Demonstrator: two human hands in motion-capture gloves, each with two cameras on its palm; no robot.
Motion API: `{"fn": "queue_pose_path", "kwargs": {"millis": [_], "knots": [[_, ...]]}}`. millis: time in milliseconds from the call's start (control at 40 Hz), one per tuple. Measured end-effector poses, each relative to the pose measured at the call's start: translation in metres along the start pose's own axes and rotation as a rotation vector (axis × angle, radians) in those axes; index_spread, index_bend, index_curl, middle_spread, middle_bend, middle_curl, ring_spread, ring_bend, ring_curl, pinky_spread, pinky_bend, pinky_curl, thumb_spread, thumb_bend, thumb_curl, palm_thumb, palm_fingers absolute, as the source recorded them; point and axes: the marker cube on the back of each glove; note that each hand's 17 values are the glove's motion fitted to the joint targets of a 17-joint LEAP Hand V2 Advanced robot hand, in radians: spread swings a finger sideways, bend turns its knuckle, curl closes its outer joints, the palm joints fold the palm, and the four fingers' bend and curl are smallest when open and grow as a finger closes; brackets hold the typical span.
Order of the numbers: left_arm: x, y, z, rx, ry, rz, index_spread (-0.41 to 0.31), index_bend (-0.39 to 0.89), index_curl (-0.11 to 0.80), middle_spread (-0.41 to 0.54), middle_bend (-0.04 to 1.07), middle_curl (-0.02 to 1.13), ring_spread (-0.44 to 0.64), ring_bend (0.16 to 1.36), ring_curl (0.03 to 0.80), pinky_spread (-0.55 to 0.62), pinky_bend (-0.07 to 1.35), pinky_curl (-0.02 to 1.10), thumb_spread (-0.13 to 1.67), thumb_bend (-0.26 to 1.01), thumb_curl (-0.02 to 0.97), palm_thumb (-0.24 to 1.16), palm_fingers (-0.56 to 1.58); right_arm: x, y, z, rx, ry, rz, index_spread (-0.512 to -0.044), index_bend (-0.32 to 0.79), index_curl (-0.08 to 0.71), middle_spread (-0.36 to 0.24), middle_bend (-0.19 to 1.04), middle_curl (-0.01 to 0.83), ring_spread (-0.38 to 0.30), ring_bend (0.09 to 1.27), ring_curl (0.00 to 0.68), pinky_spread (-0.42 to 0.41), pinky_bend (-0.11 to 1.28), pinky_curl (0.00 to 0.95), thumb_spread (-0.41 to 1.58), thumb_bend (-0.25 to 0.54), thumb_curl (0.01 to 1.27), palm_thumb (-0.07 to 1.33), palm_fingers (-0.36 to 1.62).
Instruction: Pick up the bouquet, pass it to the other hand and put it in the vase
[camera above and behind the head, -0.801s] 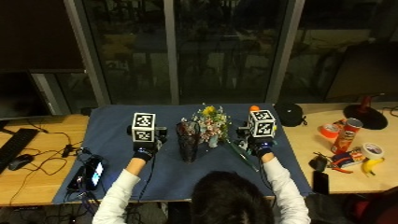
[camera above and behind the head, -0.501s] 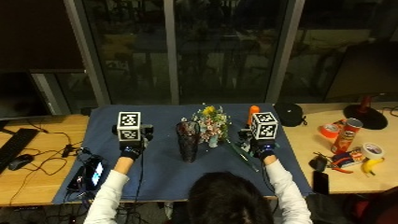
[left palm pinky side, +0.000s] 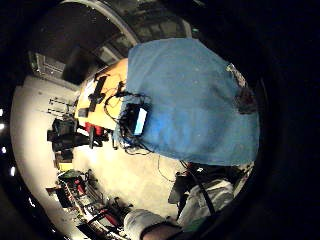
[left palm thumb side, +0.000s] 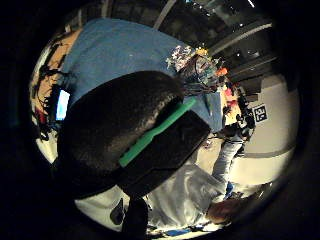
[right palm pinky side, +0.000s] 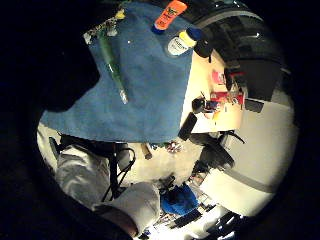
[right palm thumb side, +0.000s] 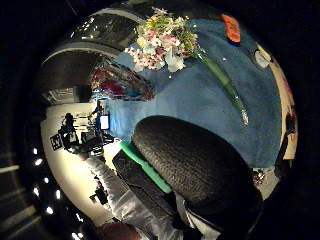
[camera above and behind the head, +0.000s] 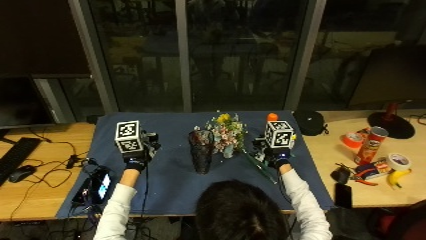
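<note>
The bouquet lies on the blue cloth, its flowers beside the dark vase and its green stem running toward my right hand. That hand hovers just over the stem end with nothing in it; its thumb side palm view shows the bouquet lying free on the cloth. The vase stands upright mid-table. My left hand is over bare cloth well left of the vase and holds nothing. The left thumb side palm view shows vase and flowers apart from it.
A phone rig with cables sits at the cloth's left front edge. An orange-capped bottle and a black object stand behind the right hand. A chips can, tape and banana lie far right.
My left hand has moved left, away from the vase, and then held still. The right hand, bouquet and vase have not moved.
</note>
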Motion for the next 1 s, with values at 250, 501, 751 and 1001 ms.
{"fn": "queue_pose_path", "kwargs": {"millis": [250, 501, 751, 1001], "knots": [[0.001, -0.008, 0.002, 0.029, -0.025, -0.022, 0.030, 0.12, 0.223, 0.205, 0.18, 0.26, 0.21, 0.61, 0.271, 0.23, 0.46, 0.30, 1.03, -0.04, 0.173, -0.03, 0.32, 0.016, -0.019, 0.013, -0.027, -0.030, 0.032, -0.308, 0.11, 0.123, 0.115, 0.29, 0.279, 0.155, 0.56, 0.244, 0.217, 0.56, 0.305, 1.07, -0.017, 0.21, 0.14, 0.07], [0.037, -0.010, 0.000, 0.033, 0.040, 0.056, 0.041, 0.10, 0.215, 0.232, 0.17, 0.28, 0.22, 0.65, 0.287, 0.24, 0.50, 0.33, 1.01, -0.04, 0.189, -0.03, 0.27, 0.030, -0.037, 0.042, -0.056, -0.084, 0.097, -0.297, 0.07, 0.118, 0.122, 0.31, 0.305, 0.147, 0.62, 0.269, 0.224, 0.59, 0.323, 1.08, -0.018, 0.22, 0.15, 0.15], [0.098, 0.004, -0.020, 0.132, -0.021, 0.139, 0.054, 0.11, 0.212, 0.256, 0.18, 0.28, 0.23, 0.67, 0.294, 0.26, 0.53, 0.34, 1.00, -0.04, 0.204, -0.03, 0.23, 0.020, -0.033, 0.053, 0.112, -0.036, 0.133, -0.265, 0.06, 0.102, 0.103, 0.32, 0.325, 0.090, 0.70, 0.307, 0.217, 0.66, 0.346, 1.08, -0.003, 0.25, 0.22, 0.27], [0.149, 0.028, -0.026, 0.159, -0.046, 0.216, 0.057, 0.14, 0.229, 0.283, 0.17, 0.29, 0.25, 0.68, 0.294, 0.30, 0.52, 0.34, 1.00, -0.04, 0.216, -0.03, 0.21, 0.037, -0.057, 0.097, 0.072, -0.069, 0.236, -0.228, 0.08, 0.104, 0.037, 0.35, 0.354, -0.006, 0.75, 0.338, 0.134, 0.69, 0.359, 1.11, 0.008, 0.28, 0.35, 0.50]]}}
